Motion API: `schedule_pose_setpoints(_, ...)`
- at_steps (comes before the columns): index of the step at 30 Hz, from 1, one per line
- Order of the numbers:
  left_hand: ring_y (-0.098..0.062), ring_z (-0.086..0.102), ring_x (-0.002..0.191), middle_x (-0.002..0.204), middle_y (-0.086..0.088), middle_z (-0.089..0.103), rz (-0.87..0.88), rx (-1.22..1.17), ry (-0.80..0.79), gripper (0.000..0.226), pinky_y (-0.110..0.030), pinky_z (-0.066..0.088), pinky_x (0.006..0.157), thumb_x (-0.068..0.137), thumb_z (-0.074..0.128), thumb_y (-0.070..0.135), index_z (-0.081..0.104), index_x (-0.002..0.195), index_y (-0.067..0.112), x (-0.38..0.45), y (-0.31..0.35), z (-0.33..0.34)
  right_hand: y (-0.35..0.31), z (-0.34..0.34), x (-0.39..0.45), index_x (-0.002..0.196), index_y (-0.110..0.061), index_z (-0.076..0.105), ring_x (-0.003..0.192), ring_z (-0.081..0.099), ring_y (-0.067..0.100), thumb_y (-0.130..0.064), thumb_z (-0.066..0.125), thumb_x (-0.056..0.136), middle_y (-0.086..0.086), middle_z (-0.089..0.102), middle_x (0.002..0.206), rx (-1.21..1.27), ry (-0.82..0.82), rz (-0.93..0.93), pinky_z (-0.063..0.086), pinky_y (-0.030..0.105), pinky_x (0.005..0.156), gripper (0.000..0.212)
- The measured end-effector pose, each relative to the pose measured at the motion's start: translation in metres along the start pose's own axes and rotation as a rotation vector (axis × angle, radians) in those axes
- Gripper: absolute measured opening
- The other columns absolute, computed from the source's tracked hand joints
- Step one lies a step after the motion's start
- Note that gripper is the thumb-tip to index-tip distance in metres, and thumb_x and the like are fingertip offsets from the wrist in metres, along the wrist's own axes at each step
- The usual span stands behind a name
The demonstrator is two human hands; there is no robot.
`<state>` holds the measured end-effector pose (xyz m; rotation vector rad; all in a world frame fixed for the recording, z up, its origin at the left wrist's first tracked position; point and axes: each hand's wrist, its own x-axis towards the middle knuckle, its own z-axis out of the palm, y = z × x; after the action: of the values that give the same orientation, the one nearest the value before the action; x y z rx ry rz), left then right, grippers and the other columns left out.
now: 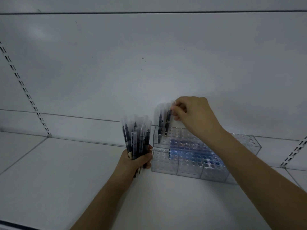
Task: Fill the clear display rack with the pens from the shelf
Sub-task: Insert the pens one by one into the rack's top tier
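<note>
your left hand (pixel 136 161) is clenched around a bundle of pens (pixel 136 138), held upright with the clear caps fanned out on top, just at 9 o'clock of the clear display rack (pixel 189 168). your right hand (pixel 191 113) pinches the top of 1 pen (pixel 167 123) between thumb and fingers (pixel 178 112), holding it upright over the rack's back tier, at the rack's 10 o'clock corner. a 2nd pen (pixel 160 125) stands upright in a hole right beside it, on its 9 o'clock side. the rack sits on the white shelf (pixel 66 171), close to the back panel (pixel 149 55), its 2 stepped tiers full of round holes. a blue sheet (pixel 186 145) shows through the rack's middle.
</note>
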<state>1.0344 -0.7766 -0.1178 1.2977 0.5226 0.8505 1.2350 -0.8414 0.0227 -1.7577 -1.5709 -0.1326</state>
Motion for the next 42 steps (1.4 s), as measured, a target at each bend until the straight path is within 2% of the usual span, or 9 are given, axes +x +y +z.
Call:
schedule_pose_setpoints(6,-0.024,0.052,0.063,0.071,-0.011,0.057,0.003,-0.021,-0.029,0.025,-0.036,0.042,0.062,0.070,0.076,0.020,0.069,0.093,0.011,0.000,0.002,0.001,-0.005,0.013,0.000,0.072,-0.007,0.059,0.058,0.054,0.019,-0.034,0.049,0.102,0.004,0.057,0.061,-0.279,-0.142,-0.036,0.046,0.033,0.060,0.042)
schedule_pose_setpoints(11,-0.023,0.051,0.064,0.072,-0.010,0.056,0.025,-0.058,-0.060,0.023,-0.034,0.044,0.058,0.071,0.074,0.015,0.068,0.091,0.009,-0.002,0.005,0.003,-0.008,0.004,-0.012,0.075,-0.014,0.063,0.060,0.058,0.016,-0.045,0.048,0.100,0.001,0.063,0.065,-0.344,-0.041,0.048,0.046,0.030,0.057,0.043)
schedule_pose_setpoints(13,-0.023,0.050,0.063,0.072,-0.011,0.055,0.032,-0.076,-0.075,0.023,-0.033,0.044,0.057,0.071,0.074,0.014,0.067,0.091,0.008,-0.002,0.006,0.005,-0.015,0.003,-0.024,0.073,-0.019,0.062,0.058,0.056,0.012,-0.048,0.049,0.098,-0.004,0.061,0.063,-0.274,0.005,0.041,0.046,0.028,0.058,0.040)
schedule_pose_setpoints(17,-0.023,0.050,0.062,0.072,-0.012,0.054,0.035,-0.089,-0.105,0.021,-0.033,0.044,0.056,0.072,0.074,0.013,0.067,0.091,0.008,-0.002,0.008,0.006,-0.028,0.024,-0.045,0.089,-0.025,0.070,0.067,0.061,0.001,-0.054,0.063,0.087,-0.012,0.067,0.075,0.118,-0.184,0.111,0.049,0.011,0.064,0.030)
schedule_pose_setpoints(19,-0.023,0.050,0.062,0.072,-0.011,0.055,0.031,-0.078,-0.122,0.020,-0.032,0.045,0.056,0.073,0.073,0.012,0.067,0.091,0.008,-0.003,0.008,0.007,-0.029,0.037,-0.049,0.094,-0.025,0.070,0.071,0.062,0.001,-0.050,0.071,0.083,-0.011,0.068,0.080,0.271,-0.210,0.156,0.050,0.010,0.064,0.027)
schedule_pose_setpoints(22,-0.022,0.051,0.063,0.072,-0.011,0.056,0.018,-0.076,-0.123,0.022,-0.032,0.045,0.057,0.072,0.074,0.012,0.067,0.091,0.006,-0.005,0.006,0.008,-0.031,0.042,-0.050,0.087,-0.021,0.071,0.060,0.066,0.005,-0.036,0.078,0.081,-0.005,0.071,0.079,0.425,-0.171,0.219,0.056,0.018,0.063,0.018)
schedule_pose_setpoints(25,-0.023,0.051,0.063,0.074,-0.014,0.056,0.022,-0.089,-0.110,0.023,-0.033,0.044,0.056,0.070,0.076,0.012,0.068,0.091,0.007,-0.005,0.006,0.007,-0.033,0.034,-0.048,0.082,-0.015,0.073,0.051,0.065,0.004,-0.024,0.077,0.085,-0.003,0.072,0.068,0.530,-0.107,0.281,0.051,0.014,0.056,0.009)
schedule_pose_setpoints(31,-0.022,0.053,0.063,0.071,-0.011,0.055,0.012,-0.086,-0.057,0.017,-0.032,0.048,0.058,0.076,0.067,0.003,0.063,0.093,0.002,-0.004,0.004,0.006,-0.021,-0.009,-0.035,0.093,-0.017,0.070,0.062,0.070,0.005,-0.024,0.064,0.095,-0.003,0.072,0.075,0.454,0.276,0.237,0.058,0.020,0.065,0.010)
schedule_pose_setpoints(42,-0.020,0.052,0.060,0.071,-0.012,0.056,0.020,-0.072,0.022,0.010,-0.034,0.045,0.059,0.076,0.064,0.005,0.065,0.086,0.008,-0.006,0.004,0.008,-0.013,0.001,-0.027,0.092,-0.011,0.067,0.066,0.070,0.000,-0.024,0.062,0.096,-0.004,0.071,0.076,0.218,0.210,0.116,0.060,0.027,0.074,0.014)
